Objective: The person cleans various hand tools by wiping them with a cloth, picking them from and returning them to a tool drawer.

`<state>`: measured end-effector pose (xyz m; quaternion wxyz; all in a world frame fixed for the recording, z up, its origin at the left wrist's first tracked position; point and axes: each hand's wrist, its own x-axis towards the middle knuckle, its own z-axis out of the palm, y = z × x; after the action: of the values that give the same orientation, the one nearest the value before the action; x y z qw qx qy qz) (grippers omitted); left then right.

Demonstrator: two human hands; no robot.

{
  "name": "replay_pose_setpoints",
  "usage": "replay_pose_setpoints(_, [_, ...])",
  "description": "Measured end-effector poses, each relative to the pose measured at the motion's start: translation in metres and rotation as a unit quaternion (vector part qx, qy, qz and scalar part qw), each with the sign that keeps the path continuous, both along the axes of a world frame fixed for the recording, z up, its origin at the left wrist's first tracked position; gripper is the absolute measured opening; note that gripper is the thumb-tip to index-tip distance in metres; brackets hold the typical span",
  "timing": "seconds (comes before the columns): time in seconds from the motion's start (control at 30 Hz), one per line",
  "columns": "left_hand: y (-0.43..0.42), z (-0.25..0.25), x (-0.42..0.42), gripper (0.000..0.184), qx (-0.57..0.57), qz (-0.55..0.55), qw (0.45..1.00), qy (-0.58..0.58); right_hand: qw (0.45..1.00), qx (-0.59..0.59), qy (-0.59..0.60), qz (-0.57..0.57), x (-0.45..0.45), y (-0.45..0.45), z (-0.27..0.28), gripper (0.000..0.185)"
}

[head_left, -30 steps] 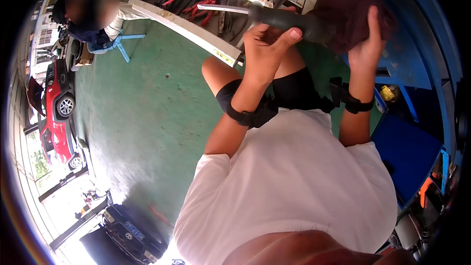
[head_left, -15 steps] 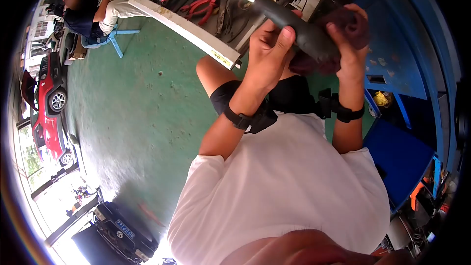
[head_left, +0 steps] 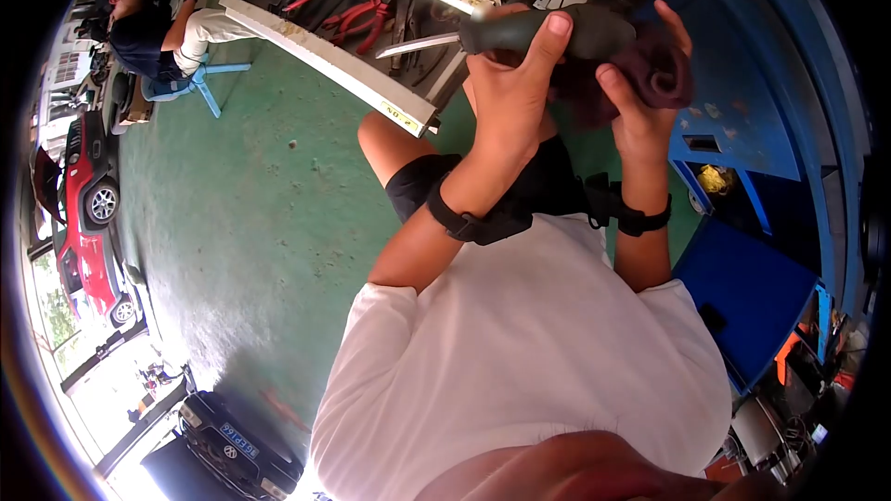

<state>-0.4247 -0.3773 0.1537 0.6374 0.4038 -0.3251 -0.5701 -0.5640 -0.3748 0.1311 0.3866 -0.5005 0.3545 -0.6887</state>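
Note:
A screwdriver with a thick dark grey handle lies nearly level in front of me, its metal shaft pointing left over an open drawer. My left hand is closed round the shaft end of the handle, thumb on top. At the handle's other end, my right hand holds a dark maroon cloth, which bunches against the handle. The cloth hides part of the right fingers.
Below the shaft, the open metal drawer contains red-handled pliers and several other tools. A blue cabinet stands at the right. A person sits on a blue stool at the upper left.
The screwdriver has turned from a steep slant to nearly level, its shaft swinging down to the left. My left hand has shifted with it, and the right hand's fingers have spread slightly around the cloth.

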Motion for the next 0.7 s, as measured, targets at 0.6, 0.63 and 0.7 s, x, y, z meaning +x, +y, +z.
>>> replay_pose_setpoints(0.6, [-0.016, 0.009, 0.007, 0.021, -0.024, 0.033, 0.994, 0.098, 0.976, -0.072, 0.203, -0.039, -0.018, -0.008, 0.035, 0.080])
replay_pose_setpoints(0.63, [-0.017, 0.008, 0.009, 0.025, -0.043, 0.041, 0.998, 0.015, 0.977, -0.093, 0.192, -0.016, -0.012, -0.009, 0.041, 0.079])
replay_pose_setpoints(0.7, [-0.019, 0.009, 0.012, 0.030, -0.088, 0.046, 0.981, -0.164, 0.979, -0.033, 0.199, 0.016, -0.010, -0.004, 0.043, 0.076])
